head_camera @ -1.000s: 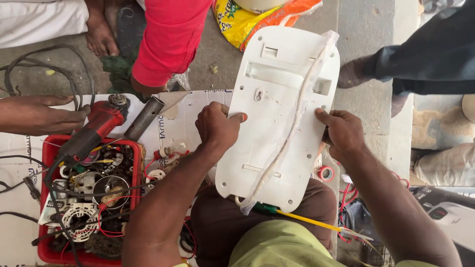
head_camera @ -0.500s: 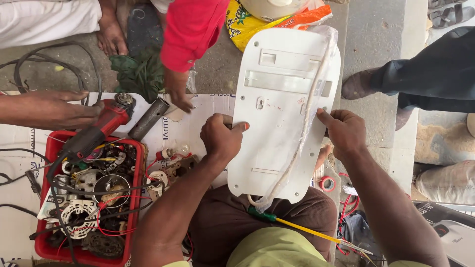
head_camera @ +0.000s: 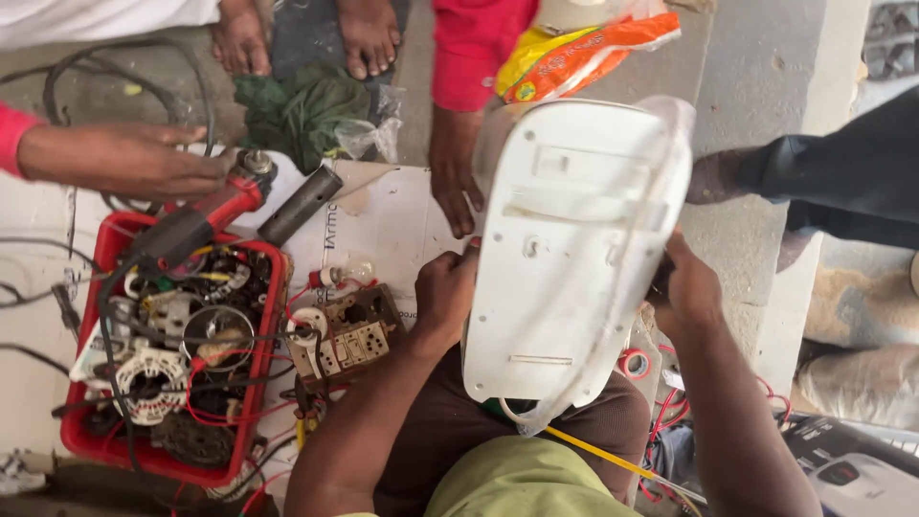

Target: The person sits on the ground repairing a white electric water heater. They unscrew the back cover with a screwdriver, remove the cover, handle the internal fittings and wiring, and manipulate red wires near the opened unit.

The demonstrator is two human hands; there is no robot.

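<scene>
While both hands grip its edges, a white plastic housing (head_camera: 570, 258) stands tilted over the person's lap; the left hand (head_camera: 445, 297) and right hand (head_camera: 684, 287) clutch opposite sides, fingertips hidden behind it, beside a red parts crate (head_camera: 263, 383).

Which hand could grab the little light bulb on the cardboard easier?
Probably the left hand: it holds the white casing on the side nearest the bulb. The right hand is behind the casing's far edge.

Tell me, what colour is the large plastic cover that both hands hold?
White, with a clear film over it; the plastic cover shows best in the head view.
</scene>
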